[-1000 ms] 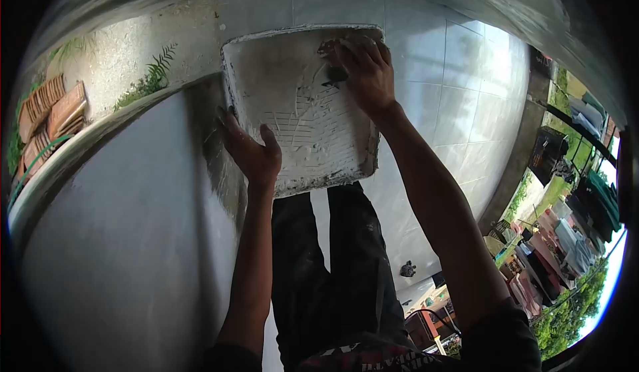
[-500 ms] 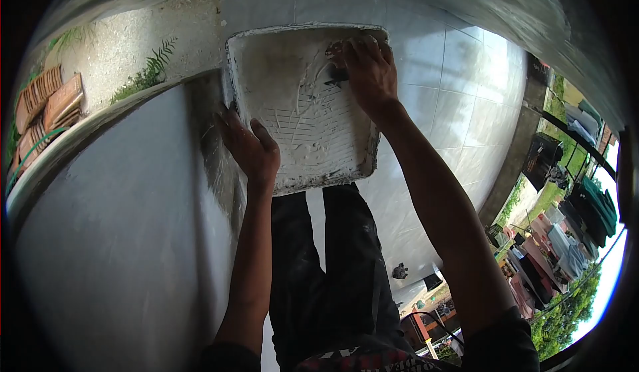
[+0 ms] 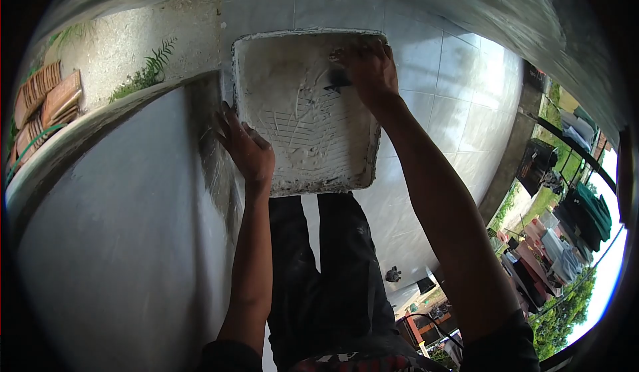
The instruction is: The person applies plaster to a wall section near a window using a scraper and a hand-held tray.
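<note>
1. since half a second ago my left hand (image 3: 245, 147) has slid up off the near corner of the tray (image 3: 299, 132). the thumb no longer lies over the ribbed floor, and the tray now sits a little squarer to me.
2. my left hand now lies against the tray's left rim with the fingers loosely spread. i cannot tell whether they close round the rim or only press on it.
3. my right hand (image 3: 373, 69) is down in the tray's far right corner, fingers curled tight over a small dark thing (image 3: 338, 80) that pokes out to the left. it touches the white-crusted floor of the tray, and i cannot tell what it is.
4. the tray is between my two hands, out in front of my dark trousers (image 3: 326, 265) and above the pale tiled floor (image 3: 446, 105).
5. a grey wall (image 3: 120, 239) runs just beside my left arm. beyond it are a fern (image 3: 152, 72) and stacked bricks (image 3: 46, 102).
6. far right, well apart, clothes (image 3: 589, 212) hang outdoors.
7. the print on my shirt (image 3: 346, 360) is too blurred to read.
</note>
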A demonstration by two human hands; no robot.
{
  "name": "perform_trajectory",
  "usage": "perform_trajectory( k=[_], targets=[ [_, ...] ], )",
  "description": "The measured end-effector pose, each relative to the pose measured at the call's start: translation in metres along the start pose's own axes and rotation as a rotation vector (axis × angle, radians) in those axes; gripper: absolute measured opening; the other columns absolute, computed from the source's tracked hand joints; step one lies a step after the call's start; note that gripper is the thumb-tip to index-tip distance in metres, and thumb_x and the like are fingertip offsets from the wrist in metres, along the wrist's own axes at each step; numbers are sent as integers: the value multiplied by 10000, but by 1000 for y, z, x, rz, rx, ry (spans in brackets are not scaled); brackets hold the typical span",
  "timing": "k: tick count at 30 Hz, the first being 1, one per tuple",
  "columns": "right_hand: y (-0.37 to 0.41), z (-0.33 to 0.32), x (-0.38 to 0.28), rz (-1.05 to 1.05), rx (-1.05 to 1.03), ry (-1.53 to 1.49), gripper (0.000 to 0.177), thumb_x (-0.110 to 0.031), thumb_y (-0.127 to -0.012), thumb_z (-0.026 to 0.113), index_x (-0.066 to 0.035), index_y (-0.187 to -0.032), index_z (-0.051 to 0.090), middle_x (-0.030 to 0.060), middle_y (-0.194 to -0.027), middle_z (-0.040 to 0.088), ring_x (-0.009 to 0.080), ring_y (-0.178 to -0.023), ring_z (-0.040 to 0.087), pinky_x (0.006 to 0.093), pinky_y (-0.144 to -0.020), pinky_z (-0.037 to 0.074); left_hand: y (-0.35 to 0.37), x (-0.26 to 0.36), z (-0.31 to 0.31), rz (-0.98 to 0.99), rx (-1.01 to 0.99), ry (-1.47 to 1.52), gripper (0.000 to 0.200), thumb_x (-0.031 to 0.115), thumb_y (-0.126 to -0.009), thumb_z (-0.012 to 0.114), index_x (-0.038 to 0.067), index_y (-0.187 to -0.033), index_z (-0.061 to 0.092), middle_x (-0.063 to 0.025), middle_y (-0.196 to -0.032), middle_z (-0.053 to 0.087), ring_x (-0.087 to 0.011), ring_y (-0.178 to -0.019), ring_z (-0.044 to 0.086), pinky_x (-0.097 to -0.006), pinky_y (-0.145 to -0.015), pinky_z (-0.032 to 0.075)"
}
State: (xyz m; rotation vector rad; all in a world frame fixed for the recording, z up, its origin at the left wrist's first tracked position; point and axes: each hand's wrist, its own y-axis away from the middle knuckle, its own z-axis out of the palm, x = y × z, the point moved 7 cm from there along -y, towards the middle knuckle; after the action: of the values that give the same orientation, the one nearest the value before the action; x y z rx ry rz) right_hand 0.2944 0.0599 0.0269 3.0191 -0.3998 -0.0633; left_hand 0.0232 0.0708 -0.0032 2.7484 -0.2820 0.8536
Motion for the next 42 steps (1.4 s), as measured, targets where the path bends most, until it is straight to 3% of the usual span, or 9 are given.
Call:
perform_trajectory(
  k=[3, 6, 8, 12, 14, 17, 28, 30, 42],
  targets=[
    [-3, 1, 8, 115, -73, -47, 213, -229, -884, 691, -101, -1048, 732, 123, -1247, 645, 273, -1237, 540, 404, -1084, 436, 3, -3, 2, 3, 9, 82, 674, -60, -912, 427, -60, -1540, 182, -259, -1614, 226, -450, -1508, 169, -632, -1206, 136],
    [-10, 9, 14, 200, -108, -210, 210, -158, -889, 655, -100, -1078, 726, 148, -1264, 631, 313, -1239, 532, 402, -1080, 437, 3, -3, 2, 61, 71, 172, 621, -31, -957, 385, -13, -1556, 222, -331, -1582, 233, -533, -1460, 209, -555, -1187, 261],
    [-3, 1, 5, 151, -85, -164, 236, -111, -888, 621, -72, -1103, 711, 157, -1236, 648, 345, -1217, 539, 413, -1086, 431, 6, 0, 3, 78, 55, 164, 665, -74, -928, 409, -59, -1545, 163, -263, -1615, 220, -468, -1504, 159, -657, -1190, 139],
    [19, -6, -11, 110, -176, -101, 279, -80, -881, 597, -33, -1146, 670, 162, -1175, 671, 355, -1182, 553, 426, -1056, 441, 2, 7, -1, -7, -1, 140, 655, -59, -938, 407, -61, -1545, 161, -265, -1617, 211, -472, -1505, 152, -662, -1188, 128],
    [25, -11, -21, 34, 79, -49, 292, -62, -865, 592, -18, -1150, 640, 165, -1112, 690, 348, -1151, 565, 445, -1020, 444, 3, 6, 0, -16, -12, 118, 649, -38, -949, 400, -62, -1548, 153, -265, -1619, 203, -470, -1507, 145, -661, -1190, 113],
    [11, -12, -14, 167, -19, -48, 332, -59, -866, 594, -20, -1195, 606, 179, -1101, 689, 352, -1149, 563, 457, -1002, 441, 1, 5, 0, -54, -46, 103, 644, -22, -956, 395, -63, -1550, 148, -265, -1621, 199, -469, -1511, 132, -659, -1193, 94],
    [41, 7, -43, 273, -205, -170, 373, -22, -862, 557, -7, -1234, 526, 220, -1092, 681, 438, -1182, 524, 548, -1016, 389, 2, 4, 0, 9, -25, 128, 624, 5, -970, 373, -68, -1547, 146, -277, -1615, 198, -481, -1507, 125, -657, -1196, 78],
    [32, -12, -34, 270, 102, -197, 412, -8, -829, 572, 4, -1238, 527, 231, -1084, 679, 437, -1203, 513, 527, -1021, 388, 1, 3, 0, 2, -29, 124, 624, 4, -969, 375, -68, -1546, 148, -277, -1614, 201, -481, -1507, 128, -657, -1196, 78],
    [43, 14, -28, 236, 25, -310, 402, -13, -812, 593, -32, -1214, 605, 225, -1123, 681, 454, -1220, 523, 548, -1034, 379, 5, 4, 1, 91, 21, 111, 622, -14, -956, 395, -50, -1536, 173, -280, -1595, 242, -495, -1492, 169, -666, -1184, 109]
  ],
)
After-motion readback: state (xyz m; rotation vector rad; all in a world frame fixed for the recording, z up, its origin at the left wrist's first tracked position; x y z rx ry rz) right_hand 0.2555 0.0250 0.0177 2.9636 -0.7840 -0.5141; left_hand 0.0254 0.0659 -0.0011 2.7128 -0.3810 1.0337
